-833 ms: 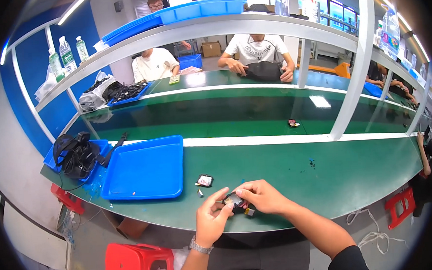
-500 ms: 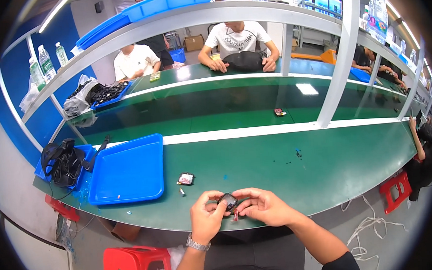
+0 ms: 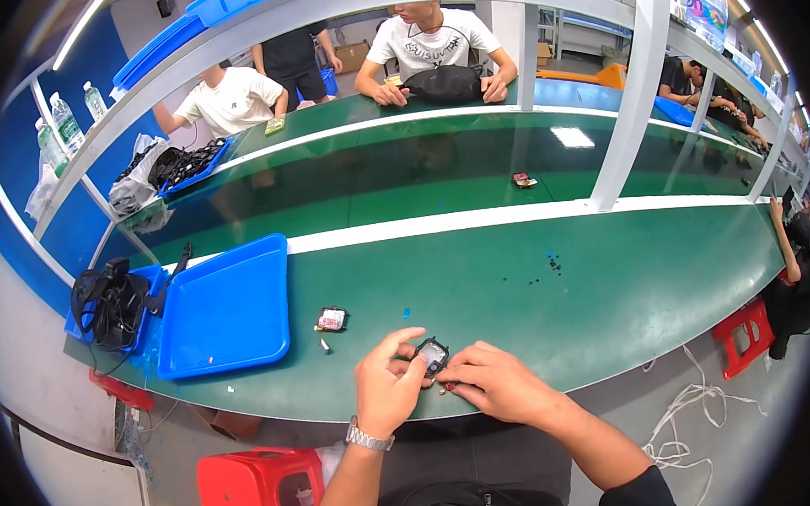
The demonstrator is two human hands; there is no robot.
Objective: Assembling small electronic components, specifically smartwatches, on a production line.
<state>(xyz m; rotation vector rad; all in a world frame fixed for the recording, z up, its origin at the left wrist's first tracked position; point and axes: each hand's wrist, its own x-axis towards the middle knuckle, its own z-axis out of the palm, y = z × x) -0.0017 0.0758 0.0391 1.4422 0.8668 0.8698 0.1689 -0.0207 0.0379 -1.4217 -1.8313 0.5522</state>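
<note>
Near the table's front edge, my left hand [image 3: 386, 382] grips a small black squarish device casing [image 3: 430, 354], which has a grey inner face and looks like a watch case. My right hand [image 3: 499, 383] is closed at the casing's lower right, its fingertips pinching a small red part [image 3: 449, 386]. Whether that part is joined to the casing I cannot tell. To the left on the green table lies a similar black-framed unit [image 3: 332, 319] with a white and red face. A tiny white and black piece [image 3: 326, 346] lies just below it.
An empty-looking blue tray [image 3: 224, 304] stands at the left, beside a blue bin with black straps and cables [image 3: 115, 305]. Small dark bits [image 3: 554, 264] are scattered right of centre. A white shelf post [image 3: 631, 104] rises at the back. Across the bench sit other people [image 3: 431, 55].
The casing has tilted so its grey face shows more, and my left index finger has lifted from it. My right fingers have drawn down around the red part. The whole view has shifted slightly.
</note>
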